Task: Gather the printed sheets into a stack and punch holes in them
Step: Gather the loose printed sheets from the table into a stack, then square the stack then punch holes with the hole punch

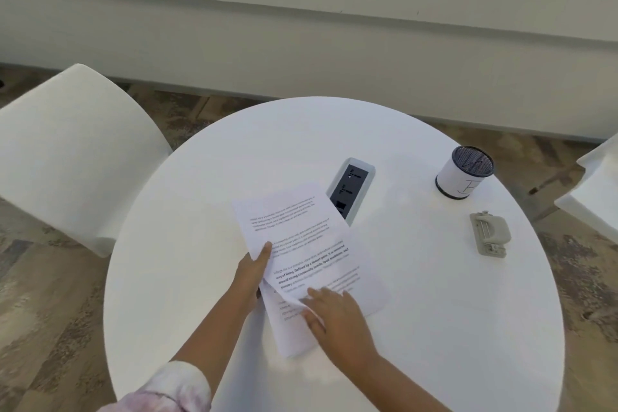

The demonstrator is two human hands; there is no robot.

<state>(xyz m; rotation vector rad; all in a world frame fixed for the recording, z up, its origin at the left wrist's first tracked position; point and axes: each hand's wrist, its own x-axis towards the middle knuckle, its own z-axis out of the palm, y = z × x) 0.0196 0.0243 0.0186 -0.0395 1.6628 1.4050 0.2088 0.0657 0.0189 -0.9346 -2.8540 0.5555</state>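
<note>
Several printed sheets [302, 244] lie fanned and overlapping in the middle of the round white table [434, 328]. My left hand [254, 273] grips the upper sheet at its left edge, thumb on top. Lower down, my right hand [337, 321] lies on the lower sheets, fingers pinching a lifted, curled paper edge. A grey hole punch [490, 233] sits on the table to the right, well apart from both hands and the paper.
A recessed power socket panel [351, 189] is set in the table, its near end under the top sheet. A white mesh-rimmed pen cup [465, 172] stands at the far right. White chairs [73, 154] flank the table on both sides.
</note>
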